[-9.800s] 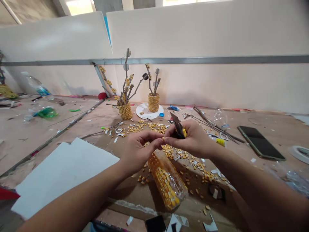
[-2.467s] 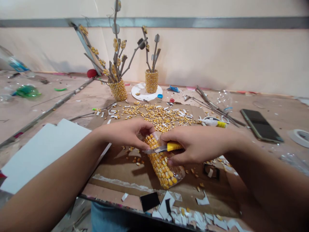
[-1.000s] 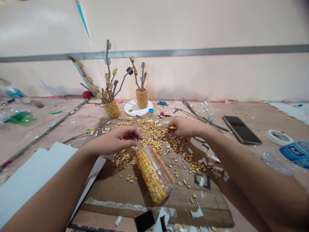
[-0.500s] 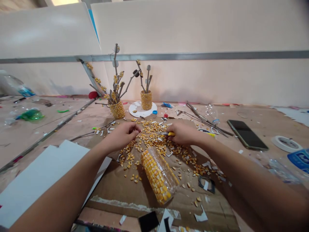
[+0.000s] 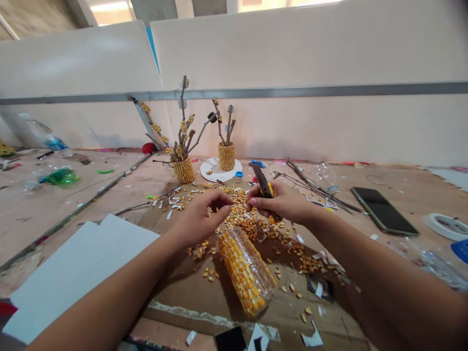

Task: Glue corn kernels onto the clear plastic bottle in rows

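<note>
My right hand [image 5: 281, 201] is closed round a black and yellow utility knife [image 5: 262, 180], whose dark end points up and away. Its thumb and forefinger meet over the loose corn kernels [image 5: 243, 217]. Facing it, my left hand [image 5: 204, 214] is closed in a loose pinch above the same kernels; whether anything is between the fingertips is too small to tell. Just in front of both hands lies a clear plastic cylinder [image 5: 245, 273], tilted on its side and partly covered with rows of yellow kernels. A cardboard sheet [image 5: 183, 297] lies beneath.
Two kernel-covered pots [image 5: 183, 171] with twigs stand at the back, one on a white disc [image 5: 210, 174]. White sheets [image 5: 73, 273] lie left. A phone [image 5: 383, 209], tape roll [image 5: 448, 225] and twigs [image 5: 310, 180] lie right. Paper scraps litter the cardboard.
The knife has swung from lying level over the kernels to pointing up. Both hands have come closer together, and the view has tilted up slightly.
</note>
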The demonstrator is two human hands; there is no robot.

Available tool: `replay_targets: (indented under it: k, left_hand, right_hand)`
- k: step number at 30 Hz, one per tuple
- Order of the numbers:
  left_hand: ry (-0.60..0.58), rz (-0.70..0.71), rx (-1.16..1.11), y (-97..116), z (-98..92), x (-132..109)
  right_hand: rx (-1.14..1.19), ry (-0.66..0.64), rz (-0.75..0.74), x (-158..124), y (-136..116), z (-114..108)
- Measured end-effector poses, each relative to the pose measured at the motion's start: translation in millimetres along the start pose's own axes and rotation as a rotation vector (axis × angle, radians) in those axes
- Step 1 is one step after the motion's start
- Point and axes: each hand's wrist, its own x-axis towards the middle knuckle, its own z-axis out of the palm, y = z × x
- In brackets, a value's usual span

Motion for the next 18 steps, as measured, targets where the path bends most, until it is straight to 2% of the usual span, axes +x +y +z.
replay_targets:
  k: [3, 7, 12, 18]
  left_hand:
    - [0.044, 0.101, -0.099, 5, 6.0, -8]
    - [0.077, 0.147, -0.151, 11, 10.5, -15]
    - [0.093, 0.051, -0.222, 12, 12.2, -15]
    - [-0.044, -0.131, -0.534, 7, 11.8, -9]
  right_hand:
    - [0.392, -0.024, -0.034, -4, -11, 10]
    - [0.522, -0.060, -0.042, -4, -13, 24]
    - [0.575, -0.040, -0.064, -4, -6, 32]
    - [0.581, 0.037, -0.021, -6, -17, 37]
